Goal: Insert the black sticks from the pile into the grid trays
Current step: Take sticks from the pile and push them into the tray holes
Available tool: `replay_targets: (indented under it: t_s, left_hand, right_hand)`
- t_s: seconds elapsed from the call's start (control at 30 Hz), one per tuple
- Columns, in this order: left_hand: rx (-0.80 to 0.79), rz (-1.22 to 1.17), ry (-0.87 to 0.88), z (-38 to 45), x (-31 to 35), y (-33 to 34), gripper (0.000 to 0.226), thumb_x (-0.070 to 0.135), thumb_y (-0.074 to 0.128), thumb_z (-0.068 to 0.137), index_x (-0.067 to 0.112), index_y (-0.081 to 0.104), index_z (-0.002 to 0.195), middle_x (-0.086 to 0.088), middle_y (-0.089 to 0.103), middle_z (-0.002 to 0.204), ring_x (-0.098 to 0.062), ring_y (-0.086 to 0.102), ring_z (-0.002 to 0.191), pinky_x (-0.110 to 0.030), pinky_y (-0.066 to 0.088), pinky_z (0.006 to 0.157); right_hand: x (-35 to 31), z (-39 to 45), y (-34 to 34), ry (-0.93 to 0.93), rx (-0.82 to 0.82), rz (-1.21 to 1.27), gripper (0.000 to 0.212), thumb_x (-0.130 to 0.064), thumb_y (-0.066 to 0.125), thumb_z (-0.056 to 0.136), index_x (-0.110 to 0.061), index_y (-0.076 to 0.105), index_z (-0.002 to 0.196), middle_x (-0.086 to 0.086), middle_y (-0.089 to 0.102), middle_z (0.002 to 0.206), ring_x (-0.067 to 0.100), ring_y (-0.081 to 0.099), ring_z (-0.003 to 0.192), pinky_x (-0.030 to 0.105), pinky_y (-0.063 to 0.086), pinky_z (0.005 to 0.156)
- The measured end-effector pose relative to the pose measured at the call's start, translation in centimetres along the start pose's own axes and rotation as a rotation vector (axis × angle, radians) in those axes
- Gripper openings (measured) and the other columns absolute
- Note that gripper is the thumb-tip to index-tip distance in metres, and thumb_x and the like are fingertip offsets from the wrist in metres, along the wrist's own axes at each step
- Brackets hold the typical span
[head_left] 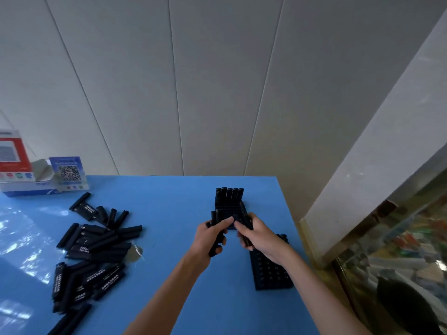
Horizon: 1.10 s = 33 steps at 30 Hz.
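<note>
A pile of black sticks (94,247) with white lettering lies on the left of the blue table (169,213). A black grid tray (229,209) stands mid-table, with a row of upright sticks (229,194) along its far edge. My left hand (212,234) grips a bundle of black sticks at the tray's near left corner. My right hand (258,234) holds a black stick tilted over the tray's near right side. A second black grid tray (269,272) lies flat under my right forearm, its holes showing.
A red and white box (14,163) and a blue card with a QR code (69,171) stand at the table's far left. The table's right edge meets a white wall and a glass cabinet (399,250). Bare blue surface lies between the pile and the trays.
</note>
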<state>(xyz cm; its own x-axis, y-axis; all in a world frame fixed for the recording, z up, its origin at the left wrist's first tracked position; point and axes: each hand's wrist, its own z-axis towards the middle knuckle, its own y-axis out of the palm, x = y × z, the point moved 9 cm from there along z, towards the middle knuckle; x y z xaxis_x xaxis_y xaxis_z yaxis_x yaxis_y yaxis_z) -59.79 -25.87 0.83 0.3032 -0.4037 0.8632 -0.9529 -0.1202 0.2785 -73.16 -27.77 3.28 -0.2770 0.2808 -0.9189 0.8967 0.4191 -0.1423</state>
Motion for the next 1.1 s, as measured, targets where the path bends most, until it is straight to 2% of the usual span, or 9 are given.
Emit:
replay_targets:
  t_s: [0.23,0.47,0.6,0.7,0.77,0.87,0.97,1.03,1.1]
  left_hand:
    - [0.090,-0.109,-0.040,2.5,-0.3,1.2,0.038,0.043,0.074,0.088,0.006,0.069,0.090,-0.010,0.063,0.074,-0.014,0.051,0.056,-0.023,0.031,0.044]
    - [0.160,-0.271,-0.101,5.4,-0.4,1.3,0.051,0.045,0.089,0.067,0.005,0.068,0.092,-0.010,0.052,0.066,-0.019,0.044,0.053,-0.025,0.029,0.043]
    - [0.162,-0.369,-0.128,6.5,-0.8,1.4,0.030,0.032,0.082,0.077,0.007,0.074,0.093,-0.005,0.053,0.069,-0.014,0.041,0.051,-0.022,0.031,0.038]
    - [0.182,-0.409,-0.126,6.9,-0.8,1.1,0.023,0.029,0.072,0.086,0.006,0.073,0.092,-0.006,0.058,0.070,-0.013,0.043,0.048,-0.020,0.030,0.036]
    - [0.193,-0.426,-0.130,6.9,-0.6,0.7,0.021,0.028,0.069,0.088,0.008,0.071,0.083,-0.006,0.061,0.072,-0.012,0.043,0.046,-0.019,0.029,0.035]
    - [0.193,-0.452,-0.134,6.9,-0.1,0.1,0.021,0.027,0.067,0.089,0.009,0.068,0.078,-0.004,0.062,0.073,-0.011,0.041,0.044,-0.018,0.027,0.034]
    - [0.195,-0.507,-0.113,6.5,0.5,-1.1,0.016,0.024,0.070,0.086,0.009,0.064,0.090,-0.003,0.066,0.078,-0.010,0.047,0.044,-0.018,0.030,0.033]
    - [0.219,-0.511,-0.119,6.1,0.8,-2.3,0.020,0.023,0.070,0.088,0.007,0.065,0.099,-0.004,0.067,0.081,-0.008,0.053,0.045,-0.019,0.037,0.034]
    - [0.255,-0.484,-0.122,5.6,1.1,-3.6,0.020,0.023,0.068,0.093,0.006,0.066,0.102,-0.005,0.067,0.083,-0.007,0.057,0.046,-0.018,0.041,0.035]
  right_hand:
    - [-1.7,4.0,0.4,-0.021,-0.125,-0.080,0.025,-0.033,0.046,0.106,-0.021,0.032,0.124,0.005,0.058,0.088,0.009,0.054,0.067,0.023,0.042,0.060]
    - [-2.8,6.5,0.1,-0.064,-0.213,-0.228,0.023,-0.037,0.045,0.106,-0.026,0.052,0.125,-0.004,0.060,0.094,0.010,0.060,0.083,0.022,0.049,0.068]
    - [-2.4,7.7,-0.3,-0.049,-0.218,-0.122,0.024,-0.037,0.045,0.106,-0.027,0.061,0.120,0.003,0.069,0.101,0.013,0.067,0.092,0.030,0.058,0.082]
    - [-2.1,8.6,-1.0,-0.056,-0.191,-0.104,0.028,-0.037,0.043,0.106,-0.021,0.062,0.120,0.008,0.073,0.104,0.018,0.071,0.096,0.032,0.057,0.080]
    - [-1.9,9.3,-1.6,-0.057,-0.148,-0.120,0.032,-0.038,0.043,0.105,-0.013,0.060,0.114,0.007,0.072,0.092,0.017,0.070,0.087,0.033,0.055,0.079]
    - [-1.6,10.4,-2.8,-0.038,-0.058,-0.102,0.032,-0.040,0.044,0.101,-0.011,0.057,0.101,0.005,0.054,0.080,0.018,0.056,0.070,0.033,0.051,0.068]
    - [-1.0,11.6,-4.2,-0.020,0.005,-0.140,0.031,-0.048,0.039,0.096,-0.018,0.045,0.096,0.002,0.047,0.084,0.016,0.047,0.073,0.033,0.040,0.071]
    - [-0.7,12.3,-5.3,-0.023,0.040,-0.199,0.024,-0.041,0.040,0.102,-0.019,0.039,0.094,0.000,0.045,0.085,0.014,0.044,0.074,0.034,0.037,0.072]
    - [-1.1,12.8,-6.3,-0.074,0.060,-0.282,0.020,-0.032,0.047,0.103,-0.016,0.044,0.091,-0.001,0.047,0.080,0.013,0.045,0.066,0.027,0.039,0.065]
